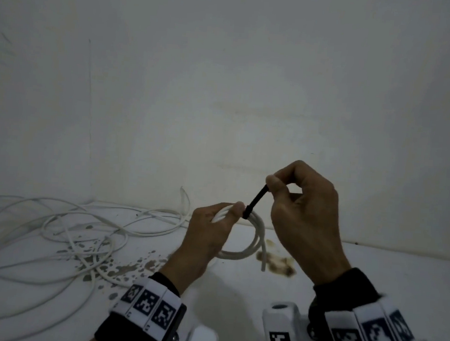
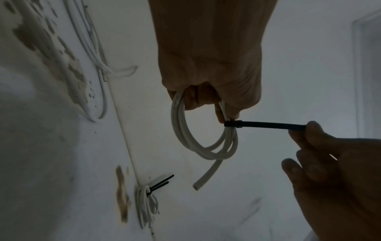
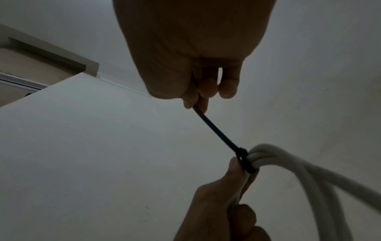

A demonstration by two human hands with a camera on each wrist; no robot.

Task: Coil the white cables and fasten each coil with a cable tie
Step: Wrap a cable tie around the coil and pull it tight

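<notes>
The white coil (image 2: pixel 203 140) hangs in the air above the surface (image 1: pixel 371 276), a few loops with one cut end dangling free. A black cable tie (image 2: pixel 266 125) already circles the bundle — its head sits against the strands and its tail runs out taut. The left hand (image 1: pixel 208 233) has its grip curled round the loops, thumb pressed just beside the tie's head. The right hand (image 1: pixel 304 214) pinches the tail between thumb and forefinger. The step in hand looks to be cinching. The next move likely calls for a straight pull along the tail while the left braces the loops. A finished coil (image 2: pixel 146 203) lies near the wall; loose white cables (image 1: pixel 52 232) sprawl to the left — still to do.
</notes>
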